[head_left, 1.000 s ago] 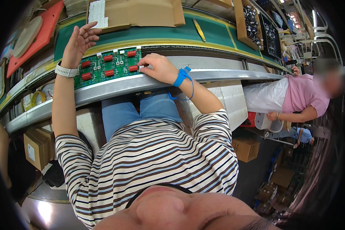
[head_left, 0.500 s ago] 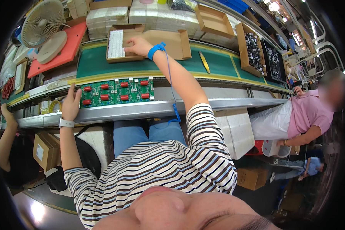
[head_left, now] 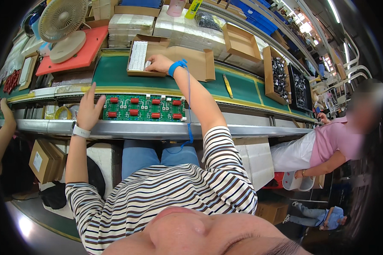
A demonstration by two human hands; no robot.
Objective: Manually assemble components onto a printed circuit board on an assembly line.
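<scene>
My left hand (head_left: pixel 89 111) is open, fingers apart, at the left end of a green circuit board (head_left: pixel 127 114) that carries red cylindrical components and small white ones. The board lies on the metal rail in front of me. My right hand (head_left: pixel 161 64), a blue strap round its wrist, reaches into an open cardboard box (head_left: pixel 147 74). Its fingertips are drawn together at the right edge of tightly packed white block-shaped parts (head_left: pixel 138 56). Something small and white shows at the fingertips, but I cannot make out what they hold.
A yellow-handled cutter (head_left: pixel 227 86) lies on the green belt (head_left: pixel 251 90). Boxes of dark parts (head_left: pixel 278 76) stand at the right. A fan (head_left: pixel 66 21) rests on a red board (head_left: pixel 89 44) at the left. A coiled blue cord (head_left: pixel 190 131) hangs from my right wrist. Other people are on both sides.
The whole view has shifted. The circuit board and my left hand now appear farther right of the tape roll. My right hand stays at the white parts, its fingertips slightly nearer me.
</scene>
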